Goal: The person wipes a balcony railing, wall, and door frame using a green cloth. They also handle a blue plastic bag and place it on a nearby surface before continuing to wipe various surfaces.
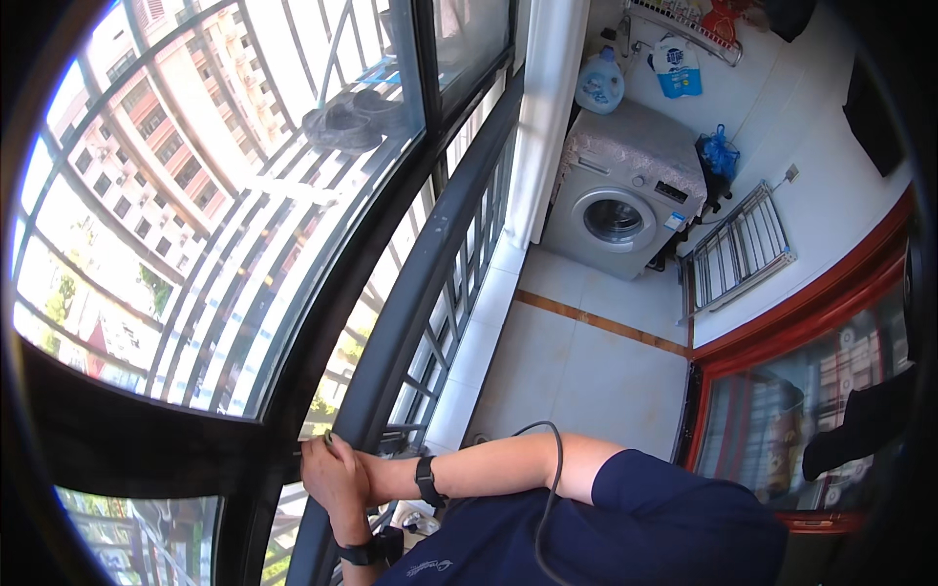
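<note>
My left hand and my right hand are together at the black window frame, just above the dark metal railing. The left hand lies over part of the right hand and hides its fingers. A small greenish thing shows at the fingertips; what it is and which hand touches it cannot be told. Both wrists wear black bands. Beyond the glass, a pair of dark shoes rests on the slatted ledge of the window cage.
A washing machine with a cloth cover and a blue detergent bottle stands at the far end. A folded metal rack leans at the wall near a red-framed glass door. A dark cable loops past my right arm.
</note>
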Demonstrator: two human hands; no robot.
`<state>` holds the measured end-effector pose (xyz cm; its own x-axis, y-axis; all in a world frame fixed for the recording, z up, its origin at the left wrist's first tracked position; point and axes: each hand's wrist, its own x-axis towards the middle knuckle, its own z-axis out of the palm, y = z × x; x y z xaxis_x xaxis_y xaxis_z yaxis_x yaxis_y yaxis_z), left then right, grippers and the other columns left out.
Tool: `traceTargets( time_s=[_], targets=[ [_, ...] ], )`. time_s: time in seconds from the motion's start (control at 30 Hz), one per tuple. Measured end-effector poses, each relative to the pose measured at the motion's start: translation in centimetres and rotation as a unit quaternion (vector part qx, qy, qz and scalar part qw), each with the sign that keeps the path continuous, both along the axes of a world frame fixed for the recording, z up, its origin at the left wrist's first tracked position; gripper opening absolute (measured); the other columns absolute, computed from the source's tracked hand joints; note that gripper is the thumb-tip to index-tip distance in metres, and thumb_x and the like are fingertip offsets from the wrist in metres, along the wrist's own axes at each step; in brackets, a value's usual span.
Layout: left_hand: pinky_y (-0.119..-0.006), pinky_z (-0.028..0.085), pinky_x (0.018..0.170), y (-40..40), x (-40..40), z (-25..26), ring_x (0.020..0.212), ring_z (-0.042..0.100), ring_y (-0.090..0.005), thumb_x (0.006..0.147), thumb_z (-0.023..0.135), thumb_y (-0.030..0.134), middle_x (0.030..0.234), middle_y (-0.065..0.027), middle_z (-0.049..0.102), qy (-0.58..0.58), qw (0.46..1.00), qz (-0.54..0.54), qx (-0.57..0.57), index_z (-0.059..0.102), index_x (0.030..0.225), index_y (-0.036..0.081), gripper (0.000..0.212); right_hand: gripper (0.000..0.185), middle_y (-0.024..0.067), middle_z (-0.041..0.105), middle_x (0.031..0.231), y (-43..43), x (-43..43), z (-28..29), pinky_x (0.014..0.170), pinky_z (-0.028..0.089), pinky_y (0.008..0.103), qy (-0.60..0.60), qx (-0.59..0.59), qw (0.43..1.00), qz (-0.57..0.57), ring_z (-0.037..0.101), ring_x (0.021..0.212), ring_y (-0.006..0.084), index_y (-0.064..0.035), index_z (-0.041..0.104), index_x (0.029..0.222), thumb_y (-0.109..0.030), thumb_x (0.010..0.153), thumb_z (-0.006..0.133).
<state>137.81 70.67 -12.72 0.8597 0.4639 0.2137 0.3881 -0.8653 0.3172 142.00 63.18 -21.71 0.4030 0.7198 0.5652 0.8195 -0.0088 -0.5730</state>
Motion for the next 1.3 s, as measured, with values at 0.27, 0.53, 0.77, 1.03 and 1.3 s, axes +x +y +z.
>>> traceTargets(
  time_s=[0.27, 0.53, 0.77, 1.03, 1.3],
  targets=[
    [-0.049, 0.053, 0.080, -2.2, 4.9, -0.4, 0.091, 0.065, -0.0395, 0.092, 0.063, 0.024, 0.099, -0.0182, 0.064, -0.009, 0.999, -0.021, 0.025, 0.067, 0.100, -0.001, 0.027, 0.046, 0.0131, 0.052, 0.143, -2.4, 4.1, -1.0, 0.123, 0.027, 0.0435, 0.062, 0.030, 0.997, 0.031, 0.041, 0.142, 0.0285, -0.0075, 0.053, 0.138, -0.026, 0.097, 0.060],
    [-0.048, 0.053, 0.078, -4.8, 10.0, 0.3, 0.087, 0.065, -0.0383, 0.090, 0.065, 0.026, 0.094, -0.0177, 0.065, -0.014, 0.999, 0.023, 0.030, 0.068, 0.095, 0.001, 0.026, 0.048, 0.0153, 0.052, 0.142, -5.8, 9.2, -1.2, 0.123, 0.028, 0.0441, 0.083, 0.044, 0.990, 0.107, 0.041, 0.142, 0.0298, -0.0063, 0.052, 0.138, -0.026, 0.095, 0.062],
    [-0.045, 0.053, 0.088, -10.3, 18.5, 0.2, 0.099, 0.065, -0.0393, 0.090, 0.067, 0.015, 0.109, -0.0176, 0.068, -0.137, 0.990, 0.020, -0.037, 0.070, 0.109, 0.002, 0.023, 0.051, 0.0173, 0.052, 0.141, -10.2, 19.0, -0.3, 0.122, 0.028, 0.0447, 0.082, 0.053, 0.983, 0.155, 0.041, 0.142, 0.0310, -0.0053, 0.052, 0.138, -0.026, 0.093, 0.064],
    [-0.048, 0.046, 0.109, -19.8, 26.7, 14.2, 0.132, 0.058, -0.0402, 0.086, 0.065, -0.002, 0.124, -0.0195, 0.068, -0.348, 0.918, -0.187, -0.032, 0.068, 0.120, 0.001, 0.034, 0.046, 0.0205, 0.058, 0.128, -13.4, 28.8, 6.3, 0.116, 0.036, 0.0482, 0.019, -0.027, 0.979, 0.199, 0.051, 0.129, 0.0338, 0.0015, 0.056, 0.132, -0.021, 0.091, 0.059],
    [-0.056, 0.040, 0.114, -19.9, 26.3, 26.9, 0.136, 0.052, -0.0463, 0.104, 0.046, 0.051, 0.136, -0.0300, 0.059, -0.430, 0.801, -0.400, -0.117, 0.056, 0.139, 0.002, 0.061, 0.044, 0.0195, 0.062, 0.106, -13.0, 29.4, 5.3, 0.109, 0.039, 0.0467, -0.193, -0.079, 0.968, 0.139, 0.058, 0.106, 0.0345, 0.0084, 0.060, 0.121, -0.013, 0.083, 0.057]
  ],
)
